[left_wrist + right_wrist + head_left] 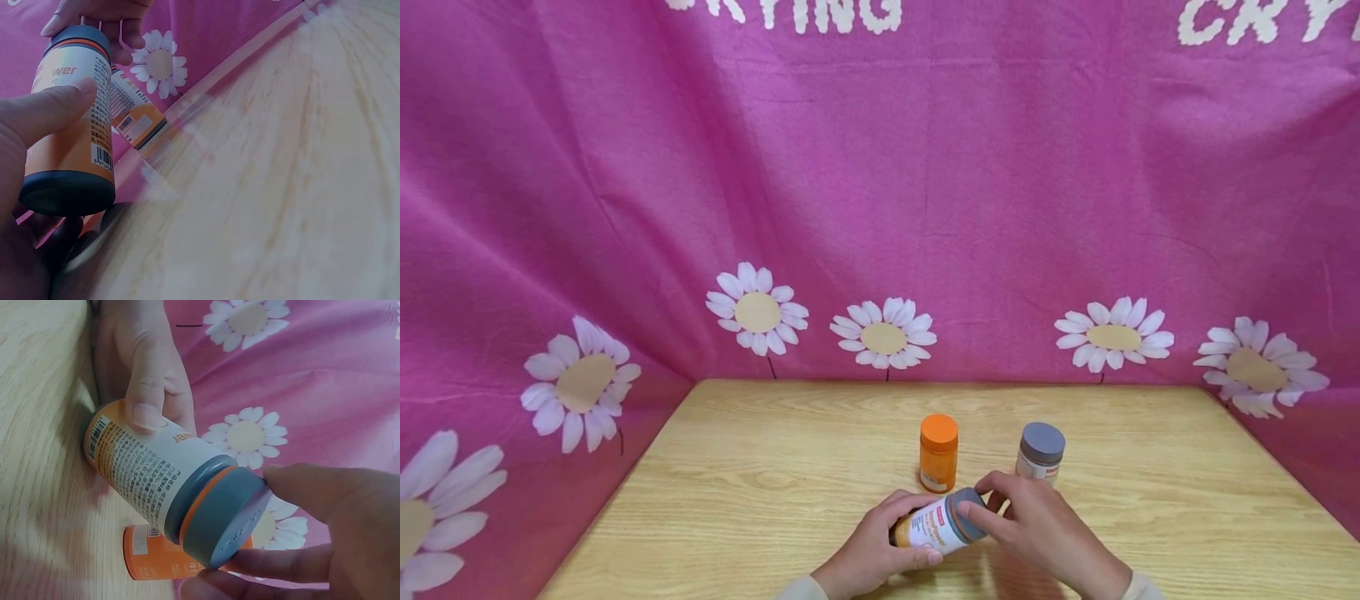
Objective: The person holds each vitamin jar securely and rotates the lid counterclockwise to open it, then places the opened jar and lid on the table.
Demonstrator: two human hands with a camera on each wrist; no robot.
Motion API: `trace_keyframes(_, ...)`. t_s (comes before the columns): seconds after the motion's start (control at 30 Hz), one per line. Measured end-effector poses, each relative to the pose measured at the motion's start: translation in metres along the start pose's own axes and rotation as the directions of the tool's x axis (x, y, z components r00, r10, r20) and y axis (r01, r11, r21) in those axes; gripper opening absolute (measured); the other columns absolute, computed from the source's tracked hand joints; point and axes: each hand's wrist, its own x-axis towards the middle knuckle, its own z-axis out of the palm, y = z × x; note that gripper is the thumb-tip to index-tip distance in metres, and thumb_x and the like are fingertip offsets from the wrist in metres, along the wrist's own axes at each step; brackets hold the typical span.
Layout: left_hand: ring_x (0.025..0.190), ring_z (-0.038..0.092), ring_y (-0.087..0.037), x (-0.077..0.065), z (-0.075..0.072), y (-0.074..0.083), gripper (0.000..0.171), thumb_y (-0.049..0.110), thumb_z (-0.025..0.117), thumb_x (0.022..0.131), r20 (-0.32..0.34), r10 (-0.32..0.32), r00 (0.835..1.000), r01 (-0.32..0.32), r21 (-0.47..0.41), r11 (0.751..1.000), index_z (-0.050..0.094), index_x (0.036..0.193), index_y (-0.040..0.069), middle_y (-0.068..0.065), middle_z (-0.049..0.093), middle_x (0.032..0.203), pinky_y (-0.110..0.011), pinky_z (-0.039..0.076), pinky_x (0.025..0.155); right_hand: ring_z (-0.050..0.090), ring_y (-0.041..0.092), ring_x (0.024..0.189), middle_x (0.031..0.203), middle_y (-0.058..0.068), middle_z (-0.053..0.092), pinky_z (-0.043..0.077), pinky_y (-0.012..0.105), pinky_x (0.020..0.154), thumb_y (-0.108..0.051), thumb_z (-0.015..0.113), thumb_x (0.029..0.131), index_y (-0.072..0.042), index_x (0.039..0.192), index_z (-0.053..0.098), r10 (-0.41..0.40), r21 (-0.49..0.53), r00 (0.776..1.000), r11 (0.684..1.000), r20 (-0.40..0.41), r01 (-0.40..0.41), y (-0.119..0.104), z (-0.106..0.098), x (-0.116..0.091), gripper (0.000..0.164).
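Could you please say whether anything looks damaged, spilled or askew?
Nothing stands out: the orange bottle and rear grey-capped bottle stand upright, with no visible spill. The held bottle is tilted, but the left grip supports it and the right grip pinches its cap.

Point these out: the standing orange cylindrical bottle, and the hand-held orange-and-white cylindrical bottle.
Orange cylindrical plastic-looking bottle (938, 467): head view, middle of its body.
Orange-and-white cylindrical plastic-looking bottle (165, 475): right wrist view, printed label.
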Motion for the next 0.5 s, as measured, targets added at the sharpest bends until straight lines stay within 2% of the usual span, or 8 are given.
trace_keyframes(0.13, 0.088, 0.051, -0.01, -0.002, -0.003, 0.013, 0.05, 0.025, 0.071, 0.078, 0.007, 0.004, 1.0, -0.003, -0.013, 1.0, 0.052, 0.124, 0.022, 0.002, 0.053, 0.107, -0.023, 0.043, 0.075, 0.052, 0.004, 0.058, 0.076, -0.009, 0.058, 0.043, 0.02, 0.053, -0.051, 0.06, 0.079, -0.017, 0.094, 0.063, -0.036, 0.042, 0.999, 0.999, 0.041, 0.034, 0.002, -0.001, 0.001, 0.037)
trace_keyframes(0.27, 0.088, 0.051, -0.01, -0.002, -0.002, 0.015, 0.05, 0.026, 0.071, 0.078, 0.0, 0.008, 1.0, -0.008, -0.007, 1.0, 0.052, 0.124, 0.022, 0.002, 0.054, 0.106, -0.023, 0.043, 0.075, 0.055, 0.005, 0.068, 0.085, -0.008, 0.06, 0.046, 0.022, 0.058, -0.047, 0.062, 0.079, -0.014, 0.1, 0.061, -0.099, 0.063, 0.994, 0.993, 0.048, 0.096, 0.004, -0.002, -0.001, 0.038)
trace_keyframes(0.33, 0.088, 0.051, -0.009, -0.001, -0.002, 0.013, 0.05, 0.027, 0.071, 0.078, -0.005, 0.002, 1.0, -0.002, 0.0, 1.0, 0.052, 0.124, 0.023, 0.002, 0.054, 0.107, -0.023, 0.043, 0.075, 0.057, 0.006, 0.073, 0.091, -0.008, 0.061, 0.047, 0.023, 0.059, -0.044, 0.064, 0.08, -0.014, 0.104, 0.06, -0.13, 0.067, 0.991, 0.99, 0.042, 0.127, 0.004, -0.002, -0.002, 0.039)
trace_keyframes(0.5, 0.09, 0.051, -0.01, 0.002, 0.0, -0.008, 0.051, 0.03, 0.07, 0.078, -0.006, -0.038, 0.999, 0.038, 0.011, 0.999, 0.051, 0.125, 0.027, 0.005, 0.053, 0.109, -0.023, 0.042, 0.076, 0.058, 0.013, 0.083, 0.102, -0.005, 0.059, 0.048, 0.022, 0.059, -0.03, 0.069, 0.079, -0.015, 0.11, 0.057, -0.187, 0.103, 0.981, 0.978, 0.058, 0.181, 0.005, -0.003, -0.002, 0.037)
